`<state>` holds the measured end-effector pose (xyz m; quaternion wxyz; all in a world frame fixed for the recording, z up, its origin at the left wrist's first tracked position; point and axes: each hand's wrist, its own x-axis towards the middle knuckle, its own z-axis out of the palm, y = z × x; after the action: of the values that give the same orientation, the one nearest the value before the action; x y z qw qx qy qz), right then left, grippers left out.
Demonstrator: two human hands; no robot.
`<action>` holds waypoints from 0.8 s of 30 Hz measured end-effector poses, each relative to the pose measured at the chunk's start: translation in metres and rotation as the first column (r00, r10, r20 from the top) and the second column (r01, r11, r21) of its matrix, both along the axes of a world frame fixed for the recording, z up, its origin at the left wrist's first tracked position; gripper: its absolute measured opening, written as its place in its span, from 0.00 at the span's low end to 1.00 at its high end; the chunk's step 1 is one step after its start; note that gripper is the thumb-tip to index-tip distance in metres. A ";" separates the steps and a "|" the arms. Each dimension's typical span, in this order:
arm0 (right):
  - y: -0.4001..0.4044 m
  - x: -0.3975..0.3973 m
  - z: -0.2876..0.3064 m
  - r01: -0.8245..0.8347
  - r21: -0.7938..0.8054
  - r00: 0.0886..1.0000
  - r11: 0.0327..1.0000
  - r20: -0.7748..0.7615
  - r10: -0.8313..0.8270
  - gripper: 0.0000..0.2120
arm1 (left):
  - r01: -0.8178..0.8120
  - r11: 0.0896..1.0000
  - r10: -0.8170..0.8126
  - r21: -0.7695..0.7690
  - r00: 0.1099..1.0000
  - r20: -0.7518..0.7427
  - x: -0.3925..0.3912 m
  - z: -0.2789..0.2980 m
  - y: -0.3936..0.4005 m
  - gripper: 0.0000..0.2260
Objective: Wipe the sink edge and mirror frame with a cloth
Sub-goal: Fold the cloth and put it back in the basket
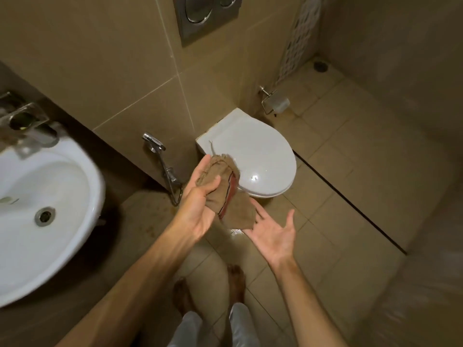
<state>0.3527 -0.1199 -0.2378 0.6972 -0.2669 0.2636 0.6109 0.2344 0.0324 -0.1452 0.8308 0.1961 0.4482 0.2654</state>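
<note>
Beige tiles cover the walls and floor (pixel 338 171) of a small bathroom, seen from above. No brand, label or writing can be read anywhere. A white sink (pixel 82 171) sits at the left, with a metal drain in its bowl and a blurred metal tap (pixel 30 121) at its back edge. Against the far wall stands a white toilet (pixel 260 156) with its lid down. A metal flush plate (pixel 205 16) is set in the wall above it, a spray hose (pixel 162 161) hangs to its left, and a paper holder (pixel 273 102) is fixed to its right.

In front of the toilet, the left hand (pixel 198 206) is palm up and grips a brown cloth (pixel 225 194), the thumb pressed over the top of it. One red-striped fold shows, and the cloth's lower end hangs down to the fingertips of the right hand (pixel 273 234). That hand is palm up with its fingers spread and straight, grasping nothing. The cloth is well apart from the sink. Two bare feet (pixel 235 281) stand on the floor below.
</note>
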 end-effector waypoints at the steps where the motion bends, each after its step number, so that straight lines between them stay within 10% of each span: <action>1: 0.008 -0.002 -0.002 0.034 -0.028 0.999 0.999 -0.008 -0.034 0.53 | -0.004 1.000 0.004 0.017 0.999 -0.036 -0.004 -0.004 0.004 0.26; 7: 0.010 0.013 0.034 0.124 -0.077 0.988 0.989 0.098 -0.117 0.44 | 0.166 0.920 -0.069 0.356 0.961 -0.267 -0.012 -0.005 0.017 0.25; 12: 0.008 0.027 0.065 0.032 -0.246 0.968 0.969 0.250 0.031 0.32 | 0.552 0.429 -0.168 0.716 0.827 -0.537 0.022 -0.006 -0.032 0.31; 16: 0.019 0.021 0.046 -0.144 -0.474 0.949 0.868 0.184 0.258 0.28 | 0.829 0.183 -0.244 0.528 0.559 -0.793 0.044 -0.049 -0.083 0.39; 20: 0.015 0.016 0.039 -0.157 -0.518 0.919 0.841 0.234 0.316 0.31 | 0.859 0.293 -0.333 0.419 0.503 -0.798 0.043 -0.056 -0.100 0.36; 24: 0.002 0.038 0.057 -0.233 -0.448 0.798 0.863 0.419 0.433 0.26 | 0.660 0.575 -0.394 0.483 0.741 -0.544 0.036 -0.012 -0.081 0.29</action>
<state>0.3908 -0.1176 -0.1813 0.5563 -0.5885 0.1305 0.5719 0.2709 -0.0486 -0.1570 0.6464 0.6448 0.3967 0.0946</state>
